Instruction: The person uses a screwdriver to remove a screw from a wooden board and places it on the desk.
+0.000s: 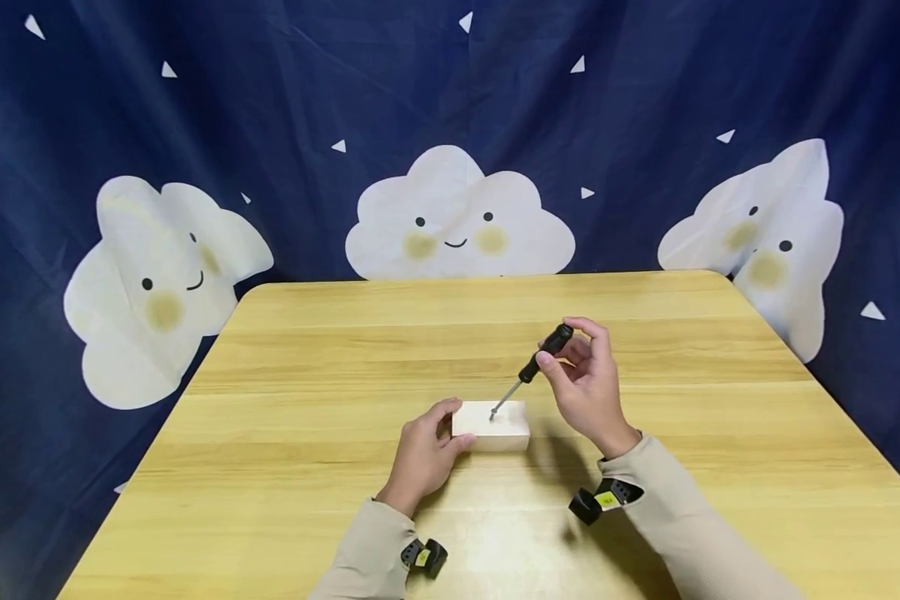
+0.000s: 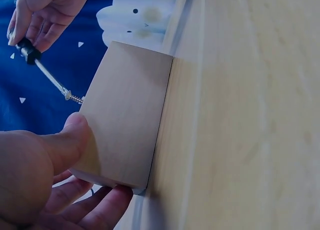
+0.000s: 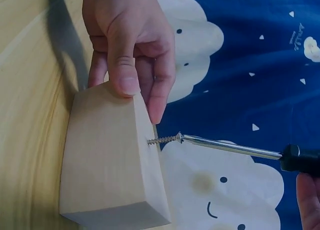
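A pale wooden block (image 1: 490, 442) lies on the table, its left end gripped by my left hand (image 1: 422, 457) between thumb and fingers. From the block's top face stands a screw (image 3: 164, 139), with much of its thread showing above the wood. My right hand (image 1: 589, 385) holds a screwdriver (image 1: 546, 353) by its black handle, the thumb on one side and fingers on the other. The screwdriver's metal shaft (image 3: 230, 146) slants down to the left, and its tip meets the screw head. In the left wrist view the block (image 2: 127, 115) partly hides the screw.
The light wood table (image 1: 307, 358) runs back to a dark blue curtain (image 1: 292, 100) printed with smiling clouds. A black wrist camera (image 1: 587, 505) on the right sleeve hangs over the table, and another wrist camera (image 1: 433, 558) sits on the left sleeve.
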